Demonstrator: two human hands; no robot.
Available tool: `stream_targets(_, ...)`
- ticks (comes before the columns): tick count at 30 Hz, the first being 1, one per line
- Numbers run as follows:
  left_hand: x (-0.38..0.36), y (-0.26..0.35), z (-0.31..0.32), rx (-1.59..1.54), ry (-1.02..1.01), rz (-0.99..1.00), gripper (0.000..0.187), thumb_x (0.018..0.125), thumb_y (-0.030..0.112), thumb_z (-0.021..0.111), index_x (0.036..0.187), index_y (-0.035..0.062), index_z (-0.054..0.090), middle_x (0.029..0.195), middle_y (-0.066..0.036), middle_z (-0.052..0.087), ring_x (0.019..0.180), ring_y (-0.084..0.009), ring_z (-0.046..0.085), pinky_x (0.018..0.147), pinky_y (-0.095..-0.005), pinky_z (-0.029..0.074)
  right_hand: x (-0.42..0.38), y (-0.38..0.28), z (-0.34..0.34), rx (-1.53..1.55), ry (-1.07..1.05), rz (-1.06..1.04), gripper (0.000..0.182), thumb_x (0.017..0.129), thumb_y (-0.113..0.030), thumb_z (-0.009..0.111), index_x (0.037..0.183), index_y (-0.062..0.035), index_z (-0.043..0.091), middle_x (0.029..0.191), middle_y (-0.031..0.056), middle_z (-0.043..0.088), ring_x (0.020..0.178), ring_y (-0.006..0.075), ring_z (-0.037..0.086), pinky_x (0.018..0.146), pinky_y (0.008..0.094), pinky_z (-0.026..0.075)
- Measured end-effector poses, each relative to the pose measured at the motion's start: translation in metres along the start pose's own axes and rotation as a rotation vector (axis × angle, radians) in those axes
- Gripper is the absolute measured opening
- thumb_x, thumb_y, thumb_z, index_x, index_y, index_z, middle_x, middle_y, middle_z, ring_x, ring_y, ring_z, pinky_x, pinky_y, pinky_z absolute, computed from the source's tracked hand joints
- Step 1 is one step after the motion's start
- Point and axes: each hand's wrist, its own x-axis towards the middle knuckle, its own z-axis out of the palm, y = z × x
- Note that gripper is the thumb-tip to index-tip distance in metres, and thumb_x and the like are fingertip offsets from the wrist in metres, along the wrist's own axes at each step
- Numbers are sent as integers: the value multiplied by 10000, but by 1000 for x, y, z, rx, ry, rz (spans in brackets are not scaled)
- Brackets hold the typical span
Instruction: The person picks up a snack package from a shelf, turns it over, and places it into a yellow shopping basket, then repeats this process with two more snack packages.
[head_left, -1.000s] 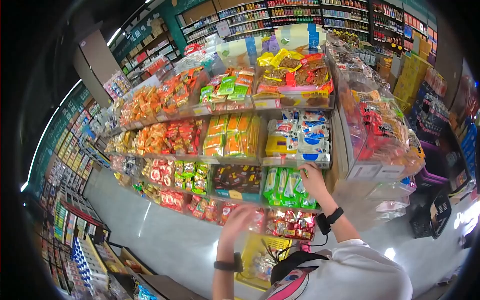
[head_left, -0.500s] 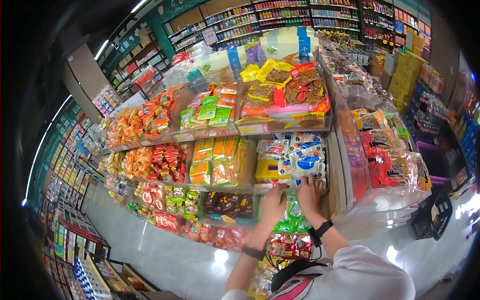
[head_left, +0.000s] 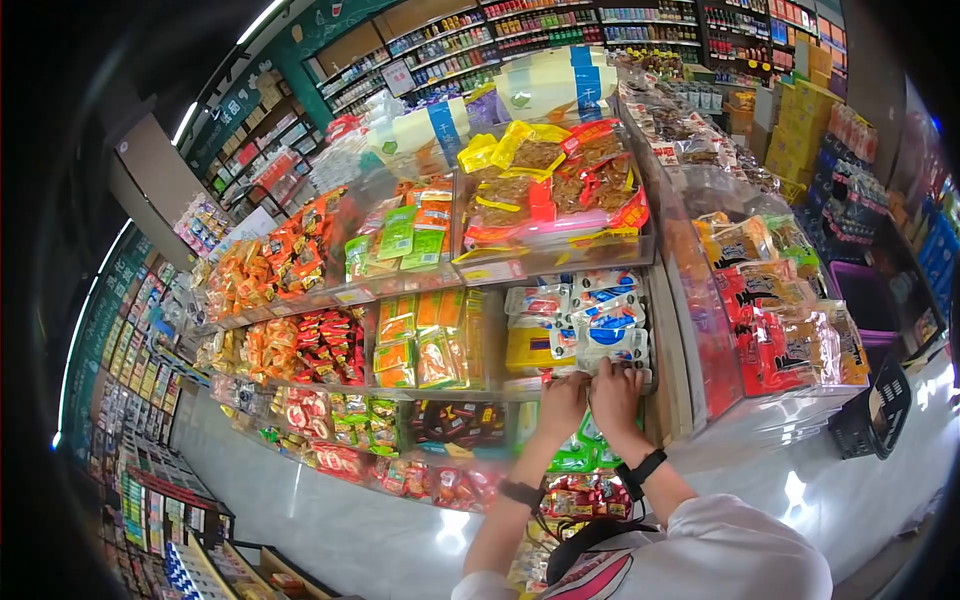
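Note:
At the lower front of a clear-walled bin, my right hand (head_left: 615,392) touches the white-and-blue snack packets (head_left: 611,322), its fingers slightly apart on the nearest ones. Close beside it on the left, my left hand (head_left: 564,408) has its fingers bent over the bin's front edge; the fingertips and anything in them are hidden. A yellow packet (head_left: 530,348) lies left of the white ones in the same bin. Below both hands show green snack packets (head_left: 575,455), partly covered by my left wrist. Dark bands circle both wrists.
Orange-and-green packets (head_left: 438,350) fill the neighbouring bin. Above are large bags of brown snacks (head_left: 560,185). To the right, a sloping bin holds red packets (head_left: 785,340). A black shopping basket (head_left: 875,410) stands farther right. Drink shelves (head_left: 540,30) line the back.
My left hand has moved right, up against my right hand. The right hand's fingers have drawn slightly back toward the bin's front edge. The view has shifted a little.

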Motion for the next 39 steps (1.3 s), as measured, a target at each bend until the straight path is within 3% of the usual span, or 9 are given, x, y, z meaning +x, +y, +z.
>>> stream_targets(5, -5, 17, -18, -49, 56, -14, 197, 851, 116, 512, 1008, 38, 601, 865, -174, 633, 832, -369, 589, 736, -437, 458, 2, 0, -3, 119, 18, 16, 92, 750, -60, 554, 823, -10, 528, 704, 182, 596, 705, 364, 573, 723, 455, 409)
stream_targets(12, -27, 27, -41, -56, 258, 38, 157, 771, 24, 576, 916, 54, 629, 851, -118, 630, 829, -318, 575, 762, -408, 440, -8, -22, -41, 379, -23, -6, 111, 800, -28, 513, 902, 14, 499, 851, 243, 587, 804, 407, 564, 690, 464, 445)
stream_targets(17, -59, 53, -89, 179, 450, 245, 203, 686, 1, 629, 873, 79, 639, 874, -36, 635, 821, -219, 568, 805, -372, 424, -22, -52, -78, 678, 213, -203, 150, 785, 14, 549, 932, -16, 542, 872, 176, 599, 814, 373, 569, 695, 432, 455)
stream_targets(21, -99, 74, -121, 281, 396, 304, 193, 681, 51, 626, 874, 42, 627, 883, -43, 629, 838, -200, 571, 815, -385, 427, -40, -81, -96, 767, 318, -310, 136, 769, 45, 562, 890, -18, 571, 889, 142, 595, 790, 319, 583, 671, 373, 460)
stream_targets(24, -131, 84, -135, 290, 352, 328, 205, 668, 75, 614, 866, 23, 609, 875, -51, 607, 845, -208, 570, 810, -386, 432, -60, -108, -106, 1190, 84, -73, 119, 747, 29, 593, 852, -26, 587, 913, 130, 576, 829, 310, 566, 719, 358, 449)
stream_targets(31, -199, 78, -156, 290, 521, 160, 164, 683, 53, 604, 847, 46, 609, 933, -72, 628, 852, -245, 591, 781, -379, 448, -80, -135, -120, 947, 68, -421, 144, 739, 25, 590, 871, -34, 591, 945, 119, 576, 857, 306, 550, 761, 354, 422)
stream_targets(35, -237, 92, -194, 325, 694, 133, 114, 710, -3, 644, 814, 24, 603, 919, -87, 640, 872, -256, 610, 790, -389, 475, -94, -132, -87, 1152, -529, -452, 164, 818, -103, 606, 963, -28, 594, 1004, 101, 592, 956, 249, 567, 820, 336, 439)
stream_targets(36, -245, 96, -199, 321, 743, 153, 116, 705, -35, 656, 798, 8, 602, 911, -96, 641, 865, -265, 615, 803, -389, 485, -102, -136, -90, 1263, -837, -253, 207, 894, -185, 571, 1039, -42, 604, 949, 38, 577, 878, 117, 541, 772, 278, 445)
stream_targets(39, -270, 107, -201, 308, 832, 139, 122, 720, -90, 651, 799, -20, 590, 898, -116, 643, 873, -284, 628, 842, -387, 494, -119, -147, -112, 1479, -1366, -115, 241, 913, -211, 552, 1097, -63, 600, 883, 7, 575, 726, 52, 509, 642, 214, 429)
